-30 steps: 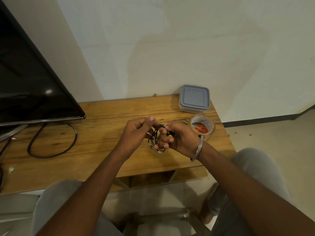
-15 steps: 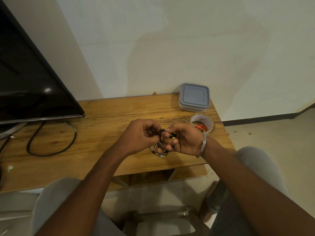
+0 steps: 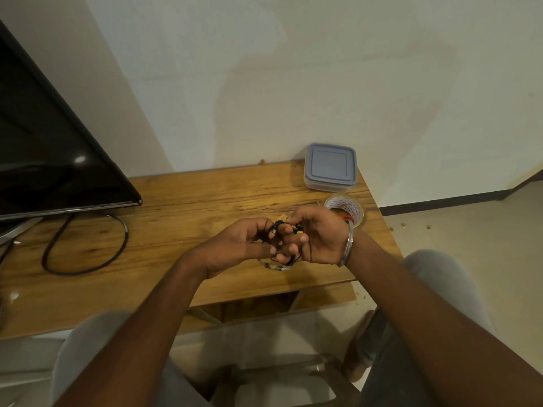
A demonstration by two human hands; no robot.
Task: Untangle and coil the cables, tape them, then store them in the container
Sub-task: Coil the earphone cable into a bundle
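Both hands meet above the wooden table (image 3: 205, 201), over its front right part. My left hand (image 3: 235, 245) and my right hand (image 3: 317, 236) both grip a small bundle of thin black cable (image 3: 274, 230) with a yellow-marked plug. The fingers hide most of the bundle; a few loops hang below the knuckles. A roll of clear tape (image 3: 348, 207) stands just behind my right wrist, with something red inside it. The closed grey-lidded plastic container (image 3: 330, 167) sits at the table's back right corner, by the wall.
A black screen (image 3: 53, 160) fills the left side, with a thick black cord (image 3: 88, 248) looping on the table below it. The table's right edge drops to the floor just past the tape. My knees are below the front edge.
My left hand's fingers have curled from open to closed on the cable bundle, and both hands have drawn tighter together. The view has shifted slightly.
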